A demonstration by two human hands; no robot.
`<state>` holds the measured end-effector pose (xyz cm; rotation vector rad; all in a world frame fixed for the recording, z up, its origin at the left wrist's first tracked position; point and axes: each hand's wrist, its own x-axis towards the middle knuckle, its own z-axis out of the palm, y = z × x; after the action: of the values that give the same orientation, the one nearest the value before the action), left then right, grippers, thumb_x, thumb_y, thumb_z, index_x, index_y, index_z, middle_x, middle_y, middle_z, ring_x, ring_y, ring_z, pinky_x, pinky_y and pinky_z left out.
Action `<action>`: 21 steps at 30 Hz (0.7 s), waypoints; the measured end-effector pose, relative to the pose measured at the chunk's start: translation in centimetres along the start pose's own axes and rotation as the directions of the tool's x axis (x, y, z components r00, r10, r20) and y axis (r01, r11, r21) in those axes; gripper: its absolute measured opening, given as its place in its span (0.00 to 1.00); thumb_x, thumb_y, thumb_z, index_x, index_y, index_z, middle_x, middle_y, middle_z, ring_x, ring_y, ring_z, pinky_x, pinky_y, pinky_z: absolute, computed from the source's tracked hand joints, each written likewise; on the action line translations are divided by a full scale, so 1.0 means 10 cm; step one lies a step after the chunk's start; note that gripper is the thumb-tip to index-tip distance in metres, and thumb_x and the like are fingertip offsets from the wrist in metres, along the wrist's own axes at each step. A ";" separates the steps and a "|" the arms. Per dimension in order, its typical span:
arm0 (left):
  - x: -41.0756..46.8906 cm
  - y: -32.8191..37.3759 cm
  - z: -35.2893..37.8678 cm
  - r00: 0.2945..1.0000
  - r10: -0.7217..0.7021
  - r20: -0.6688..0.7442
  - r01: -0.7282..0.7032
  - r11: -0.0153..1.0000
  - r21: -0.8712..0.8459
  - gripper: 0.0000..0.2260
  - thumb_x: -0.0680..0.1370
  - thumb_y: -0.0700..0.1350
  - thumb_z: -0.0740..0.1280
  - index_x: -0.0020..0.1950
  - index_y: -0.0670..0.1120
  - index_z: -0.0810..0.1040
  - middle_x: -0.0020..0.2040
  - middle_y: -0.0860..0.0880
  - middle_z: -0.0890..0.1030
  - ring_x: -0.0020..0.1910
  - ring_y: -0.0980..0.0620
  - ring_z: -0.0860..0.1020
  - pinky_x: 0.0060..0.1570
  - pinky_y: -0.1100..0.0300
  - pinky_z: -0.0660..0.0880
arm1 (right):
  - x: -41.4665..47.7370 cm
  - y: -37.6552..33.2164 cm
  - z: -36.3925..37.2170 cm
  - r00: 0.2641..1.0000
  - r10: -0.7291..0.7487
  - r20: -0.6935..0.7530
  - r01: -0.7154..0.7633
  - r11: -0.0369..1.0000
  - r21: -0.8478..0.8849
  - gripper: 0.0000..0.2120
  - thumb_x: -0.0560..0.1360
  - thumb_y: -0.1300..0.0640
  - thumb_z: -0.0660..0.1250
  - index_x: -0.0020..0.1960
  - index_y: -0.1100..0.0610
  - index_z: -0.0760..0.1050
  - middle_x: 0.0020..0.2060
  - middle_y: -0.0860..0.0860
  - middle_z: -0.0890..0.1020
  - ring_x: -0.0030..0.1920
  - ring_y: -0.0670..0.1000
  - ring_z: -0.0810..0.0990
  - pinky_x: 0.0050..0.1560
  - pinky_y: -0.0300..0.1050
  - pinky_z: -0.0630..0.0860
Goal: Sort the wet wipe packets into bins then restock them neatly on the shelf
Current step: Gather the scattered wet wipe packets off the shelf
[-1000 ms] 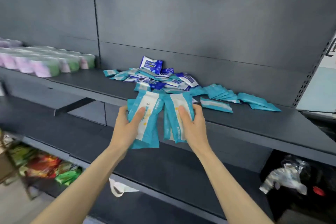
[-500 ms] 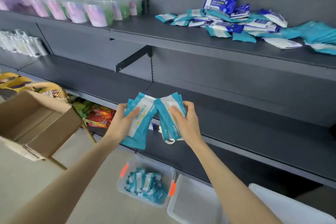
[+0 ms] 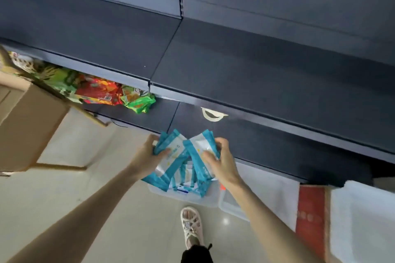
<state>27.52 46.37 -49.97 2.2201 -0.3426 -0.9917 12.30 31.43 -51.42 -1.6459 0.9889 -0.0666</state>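
Since the earlier frame, both my hands have dropped from the middle shelf level to just above the clear bin (image 3: 198, 202) on the floor, and my view has tilted down, so the loose pile on the upper shelf is out of sight. My left hand (image 3: 147, 156) grips a fanned bundle of teal wet wipe packets (image 3: 171, 157), thumb across the front, fingers curled behind. My right hand (image 3: 224, 162) grips a second bundle (image 3: 201, 149) in the same way, its thumb lying on the white panel of the top packet. The two bundles touch at their inner edges and hang over the bin, where more teal packets (image 3: 184, 179) lie already, partly hidden by those I hold. A second clear bin (image 3: 233, 207) stands just beside it on the right. Behind my hands runs the dark lowest shelf (image 3: 277, 145), with a roll of tape (image 3: 211, 114) near its back. Farther left on that shelf lie green and red snack bags (image 3: 102, 92), and a cardboard box (image 3: 25, 126) stands at the far left. My sandalled foot (image 3: 191, 226) rests on the pale floor (image 3: 85, 198) below the bins.
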 end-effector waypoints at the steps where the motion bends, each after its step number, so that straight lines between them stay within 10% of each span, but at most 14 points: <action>1: 0.21 -0.15 0.05 1.000 -0.004 0.026 0.003 0.999 0.038 0.11 0.77 0.44 0.68 0.54 0.49 0.68 0.48 0.42 0.82 0.40 0.43 0.80 0.30 0.54 0.76 | 0.14 0.13 0.12 1.000 0.019 0.004 -0.019 1.000 -0.012 0.16 0.73 0.53 0.67 0.57 0.53 0.67 0.43 0.41 0.75 0.46 0.51 0.77 0.50 0.49 0.73; 9: 1.70 -1.48 0.73 0.964 -0.053 0.259 -0.031 0.950 0.310 0.15 0.79 0.47 0.65 0.64 0.49 0.67 0.56 0.48 0.79 0.46 0.48 0.78 0.35 0.61 0.76 | 1.09 1.57 1.08 0.982 0.188 -0.024 -0.190 0.973 -0.134 0.19 0.71 0.48 0.64 0.60 0.55 0.71 0.47 0.47 0.78 0.45 0.49 0.77 0.46 0.41 0.72; 15: 2.43 -2.55 1.33 0.931 -0.112 0.349 -0.028 0.928 0.372 0.20 0.78 0.49 0.65 0.69 0.51 0.66 0.63 0.49 0.76 0.52 0.48 0.78 0.45 0.58 0.76 | 1.55 2.68 1.73 0.956 0.293 -0.026 -0.288 0.914 -0.286 0.25 0.69 0.42 0.57 0.64 0.50 0.68 0.49 0.44 0.77 0.50 0.51 0.79 0.58 0.59 0.73; 21: 3.07 -3.22 1.85 0.900 -0.051 0.434 -0.157 0.890 0.429 0.24 0.78 0.48 0.67 0.72 0.49 0.65 0.65 0.47 0.75 0.54 0.48 0.76 0.53 0.59 0.70 | 2.13 3.61 2.10 0.950 0.309 -0.053 -0.307 0.882 -0.357 0.28 0.68 0.43 0.54 0.66 0.50 0.69 0.49 0.46 0.77 0.54 0.52 0.76 0.56 0.46 0.61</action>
<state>33.63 46.67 -97.79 2.3511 -0.9205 -1.5042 16.79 34.95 -97.95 -1.7933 1.3061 0.3562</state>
